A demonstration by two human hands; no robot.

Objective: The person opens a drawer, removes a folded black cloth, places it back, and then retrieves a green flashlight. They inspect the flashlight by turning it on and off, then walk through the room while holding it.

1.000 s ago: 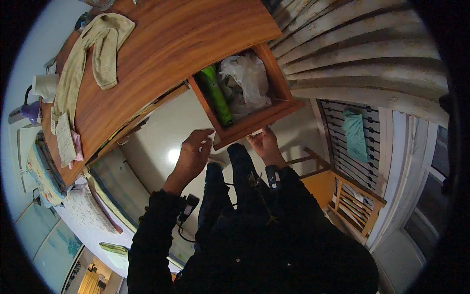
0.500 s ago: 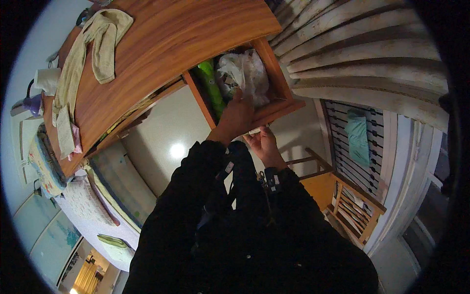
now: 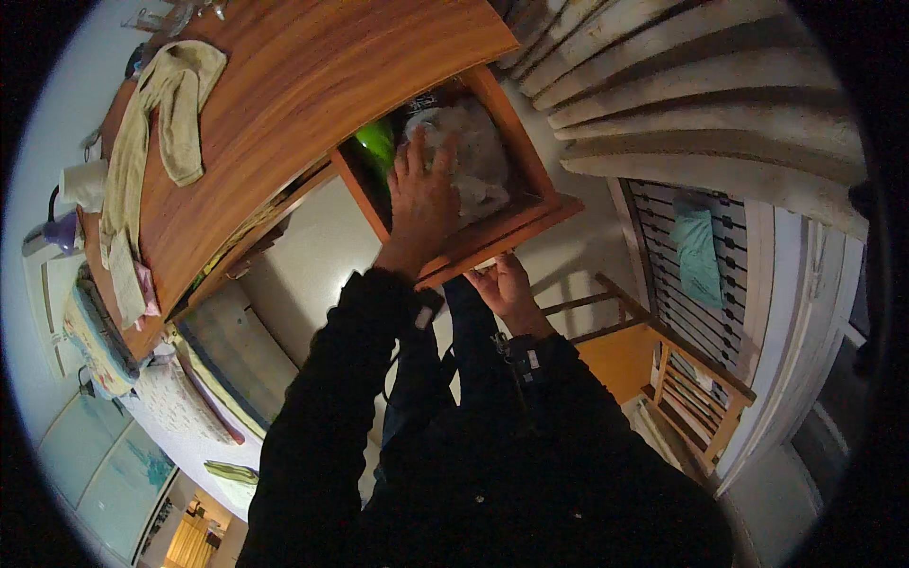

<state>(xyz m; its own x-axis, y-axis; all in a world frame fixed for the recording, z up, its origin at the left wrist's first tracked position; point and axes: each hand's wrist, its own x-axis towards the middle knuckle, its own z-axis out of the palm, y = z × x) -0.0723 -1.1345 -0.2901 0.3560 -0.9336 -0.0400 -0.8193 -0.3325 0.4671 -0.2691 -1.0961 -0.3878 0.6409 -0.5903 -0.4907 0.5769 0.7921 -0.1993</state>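
The drawer (image 3: 516, 234) is reddish-brown wood, pulled out from under the tabletop (image 3: 312, 76); its long sides slant from upper left to lower right, and its front faces the person. Inside lies a crumpled, whitish, see-through bag (image 3: 485, 156), with no clear long axis. To its left is a shiny bright green thing (image 3: 375, 139), its visible part along the drawer's left side, the rest hidden.

The left hand (image 3: 423, 199) is over the bag, fingers spread and pointing away from the person; contact cannot be told. The right hand (image 3: 505, 284) is at the drawer's front, fingers curled; whether it pinches anything cannot be told.

The tabletop is glossy, grained wood, carrying a beige cloth (image 3: 128, 180). Around it are a pale floor (image 3: 327, 237), a striped curtain (image 3: 710, 109) and a wooden chair (image 3: 696, 402).
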